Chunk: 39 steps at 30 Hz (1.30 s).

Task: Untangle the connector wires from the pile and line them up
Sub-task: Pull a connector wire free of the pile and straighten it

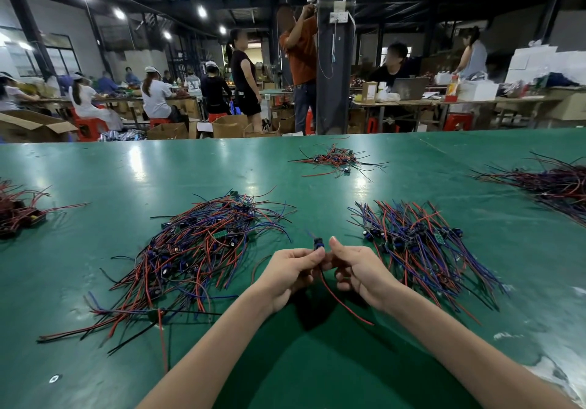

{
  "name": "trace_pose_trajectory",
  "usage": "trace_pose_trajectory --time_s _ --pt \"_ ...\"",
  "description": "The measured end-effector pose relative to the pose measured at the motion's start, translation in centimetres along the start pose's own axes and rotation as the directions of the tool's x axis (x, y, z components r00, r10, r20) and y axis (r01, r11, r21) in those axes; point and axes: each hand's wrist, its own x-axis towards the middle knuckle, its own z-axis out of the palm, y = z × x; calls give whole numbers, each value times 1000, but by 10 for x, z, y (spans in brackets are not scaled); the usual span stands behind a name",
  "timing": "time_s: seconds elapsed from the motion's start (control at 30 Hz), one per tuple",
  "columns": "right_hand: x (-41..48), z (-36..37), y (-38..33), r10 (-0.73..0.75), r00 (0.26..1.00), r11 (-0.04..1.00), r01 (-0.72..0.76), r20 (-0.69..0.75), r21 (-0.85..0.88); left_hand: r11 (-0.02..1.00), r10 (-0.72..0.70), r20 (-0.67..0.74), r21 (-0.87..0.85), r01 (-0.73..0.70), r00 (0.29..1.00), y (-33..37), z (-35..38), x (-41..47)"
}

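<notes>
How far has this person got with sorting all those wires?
Roughly midway, it seems. Done: the lined-up bundle on the right, its wires lying mostly one way. In hand: one connector wire, pinched between the left hand and right hand. Left to do: the big tangled pile on the left.

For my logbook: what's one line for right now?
left hand: pinches wire | right hand: holds wire | tangled pile: left | neater pile: right
</notes>
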Motion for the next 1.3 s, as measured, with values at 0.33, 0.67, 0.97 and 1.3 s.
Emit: trace_pose_trajectory --time_s 0.33,0.67,0.97,1.3 --pt "-7 3 5 0 985 992 23 172 -128 993 -10 -35 -122 5 999 2 -6 4" --pt "-9 5 2 59 975 998 -56 213 -20 993 88 -57 -80 -92 995 1 -7 7" --pt "-20 11 0 27 949 987 25 314 -159 987 130 -190 -67 -145 973 3 -21 17" --pt "-30 15 1 36 865 983 60 501 -173 975 155 -263 -116 -191 952 5 -31 20"
